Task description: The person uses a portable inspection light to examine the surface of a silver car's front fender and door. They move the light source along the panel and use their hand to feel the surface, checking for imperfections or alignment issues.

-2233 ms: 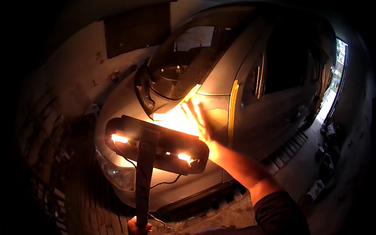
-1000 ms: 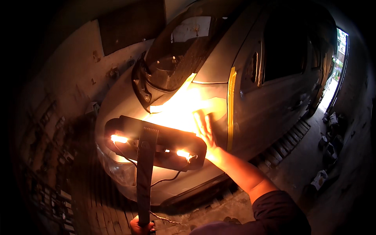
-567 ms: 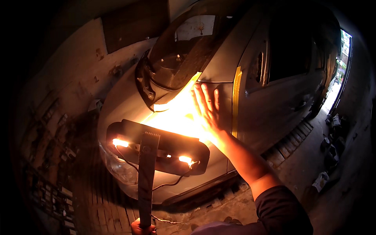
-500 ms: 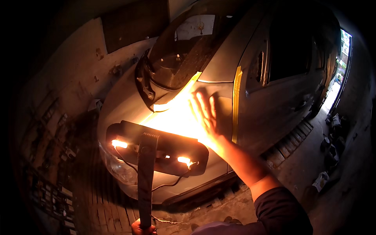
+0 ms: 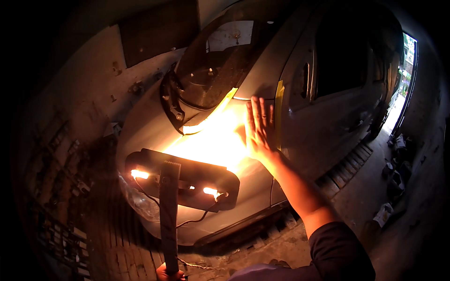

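Below the lamp (image 5: 199, 175), left hand (image 5: 169, 273) wrapped round the handle (image 5: 169, 225): hold tight and aim steadily. Past the lamp, bright car panel (image 5: 211, 138), maybe hot: go gently. Up and right of the lamp, right hand (image 5: 260, 129) spread wide; cannot tell if touching the car panel. Farther past the lamp, yellow tape (image 5: 280, 96): best left stuck.

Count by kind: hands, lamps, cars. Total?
Bare left hand and bare right hand: 2
Dark, elongated lamp on a flat, straight bar handle: 1
Grey-bodied car: 1
Total: 4
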Available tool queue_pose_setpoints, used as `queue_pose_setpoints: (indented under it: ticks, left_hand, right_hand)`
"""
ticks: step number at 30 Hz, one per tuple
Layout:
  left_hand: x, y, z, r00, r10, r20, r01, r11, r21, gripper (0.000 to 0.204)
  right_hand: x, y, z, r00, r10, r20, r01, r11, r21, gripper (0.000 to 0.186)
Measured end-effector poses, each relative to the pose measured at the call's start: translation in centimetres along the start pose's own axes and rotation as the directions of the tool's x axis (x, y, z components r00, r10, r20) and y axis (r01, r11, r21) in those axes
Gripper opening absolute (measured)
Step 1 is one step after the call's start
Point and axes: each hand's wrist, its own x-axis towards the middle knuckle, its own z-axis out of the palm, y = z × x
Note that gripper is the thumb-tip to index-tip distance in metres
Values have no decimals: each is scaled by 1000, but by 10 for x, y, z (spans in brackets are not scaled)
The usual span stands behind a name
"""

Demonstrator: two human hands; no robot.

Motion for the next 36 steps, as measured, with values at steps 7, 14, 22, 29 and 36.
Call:
queue_pose_setpoints:
  ticks: [7, 14, 22, 29, 36]
  left_hand:
    - [4, -12, -1, 998, -56, -24, 56, 998, -12, 16]
    - [3, -13, -1, 996, -85, -14, 85, 996, -4, 15]
    - [-3, -4, 1, 998, -65, 25, 66, 996, -61, 16]
    - [3, 16, 13, 996, -84, -21, 83, 996, -22, 16]
    - [11, 28, 9, 997, -71, 40, 72, 997, -1, 17]
  right_hand:
    - [-55, -22, 11, 996, 40, 75, -41, 999, 19, 82]
    - [-98, -24, 15, 990, -44, 134, 31, 995, 98, 98]
    - [0, -34, 16, 996, -89, 17, 89, 996, 8, 84]
    - [-58, -58, 21, 949, -277, 149, 253, 954, 164, 69]
    - [24, -37, -11, 987, -118, 110, 126, 990, -68, 78]
